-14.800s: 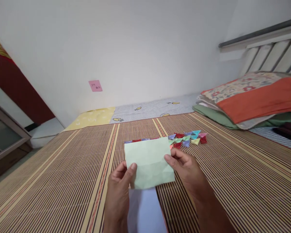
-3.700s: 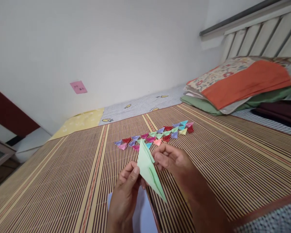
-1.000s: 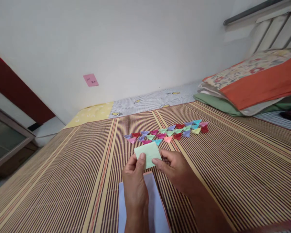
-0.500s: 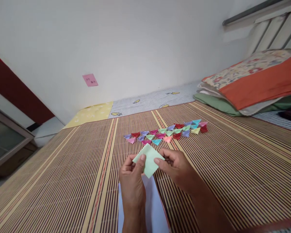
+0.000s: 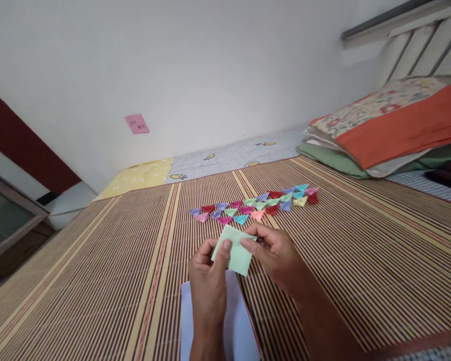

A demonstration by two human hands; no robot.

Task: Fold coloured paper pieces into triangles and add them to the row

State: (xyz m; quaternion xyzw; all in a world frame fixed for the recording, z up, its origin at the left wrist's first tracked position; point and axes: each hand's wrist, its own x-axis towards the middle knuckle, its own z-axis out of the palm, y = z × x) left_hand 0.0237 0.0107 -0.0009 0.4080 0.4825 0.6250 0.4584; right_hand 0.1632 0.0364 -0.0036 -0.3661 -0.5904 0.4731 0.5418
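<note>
A light green square of paper (image 5: 239,254) is held up between both hands, above the striped mat. My left hand (image 5: 210,271) pinches its left side, thumb on the face and fingers behind. At the upper right corner, my right hand (image 5: 276,253) grips it between thumb and fingers. Beyond the hands, rows of small folded paper pieces (image 5: 245,210) in red, blue, green, pink and yellow lie on the mat. Below my left wrist a pale bluish-white sheet or board (image 5: 240,316) is partly hidden by the forearm.
The striped mat (image 5: 97,260) covers the bed. A stack of folded bedding (image 5: 391,125) with an orange and floral top sits at the right, by a white slatted headboard (image 5: 428,47). A pink note (image 5: 137,124) is stuck to the white wall.
The green paper has turned in my hands from a diamond position to a more level square. Both hands keep their grip, and the view has shifted slightly.
</note>
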